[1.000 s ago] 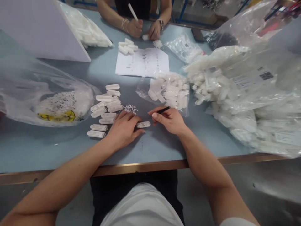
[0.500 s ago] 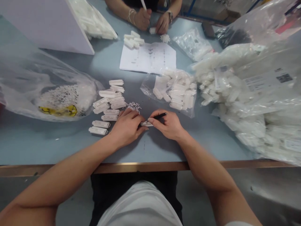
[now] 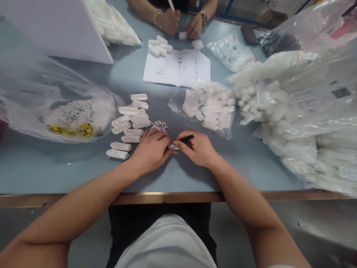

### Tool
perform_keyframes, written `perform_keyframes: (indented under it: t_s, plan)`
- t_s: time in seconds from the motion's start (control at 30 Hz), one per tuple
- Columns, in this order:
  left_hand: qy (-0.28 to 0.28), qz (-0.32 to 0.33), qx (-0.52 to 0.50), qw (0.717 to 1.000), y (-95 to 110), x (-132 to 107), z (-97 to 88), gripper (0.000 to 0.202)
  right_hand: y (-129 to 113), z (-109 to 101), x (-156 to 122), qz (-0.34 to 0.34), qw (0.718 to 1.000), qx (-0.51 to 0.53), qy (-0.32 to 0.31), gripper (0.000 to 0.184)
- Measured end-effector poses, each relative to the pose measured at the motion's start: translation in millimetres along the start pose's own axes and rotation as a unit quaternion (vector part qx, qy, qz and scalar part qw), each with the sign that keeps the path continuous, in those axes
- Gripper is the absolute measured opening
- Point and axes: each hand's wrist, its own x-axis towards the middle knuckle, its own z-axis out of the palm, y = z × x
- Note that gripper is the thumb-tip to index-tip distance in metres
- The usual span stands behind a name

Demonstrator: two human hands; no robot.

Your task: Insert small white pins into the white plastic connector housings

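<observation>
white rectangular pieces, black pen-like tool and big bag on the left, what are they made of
White rectangular pieces: probably moulded plastic, matte, given crisp edges. Black pen-like tool: maybe plastic, by its plain dark shaft; the right hand hides much, finish unclear. Bag: glossy clear plastic film, by highlights and see-through sides.

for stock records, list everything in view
slotted plastic piece: 1, white, centre
slim tool: 1, black, centre
oblong plastic pieces: many, white, centre left
tiny plastic sticks: many, white, centre
thin plastic bag: 1, clear, centre
bulging plastic bag: 1, clear, left
heaped plastic bags: several, clear, right
crumpled plastic bag: 1, clear, upper right
flat panel: 1, pale, upper left
filled plastic bag: 1, clear, beside panel
printed paper: 1, white, upper centre
short bars: several, white, paper's corner
flat object: 1, dark, upper right
table: 1, bluish, centre
co-worker's hands: 2, bare, top
left hand: 1, bare, centre
right hand: 1, bare, centre
</observation>
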Motion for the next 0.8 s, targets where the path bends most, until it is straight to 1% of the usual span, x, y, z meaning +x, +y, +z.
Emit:
perform_keyframes:
  t_s: [0.17,0.27,0.33,0.47,0.53,0.8]
  plan:
    - [-0.007,-0.002,0.005,1.000,0.8,0.6,-1.0,0.023,0.7,4.6,0.9,-0.043,0.999,-0.029,-0.005,0.018]
    - [-0.012,-0.003,0.010,1.000,1.2,0.7,-1.7,0.021,1.4,4.7,2.0,-0.050,0.998,-0.032,-0.010,0.016]
    - [-0.014,-0.003,0.008,1.000,1.1,0.6,-1.8,0.022,2.1,2.9,2.2,-0.040,0.999,-0.012,-0.010,0.016]
    - [-0.011,-0.002,-0.002,1.000,0.3,0.7,-1.5,0.025,3.1,-1.3,0.9,0.023,0.998,0.061,0.016,0.020]
    - [-0.013,-0.004,-0.007,1.000,0.2,1.0,-1.4,0.025,2.9,-1.9,0.3,0.040,0.996,0.073,0.019,0.021]
    - [-0.017,-0.010,-0.010,1.000,0.5,1.7,-2.8,0.023,0.8,-0.1,0.8,0.022,0.998,0.060,0.011,0.018]
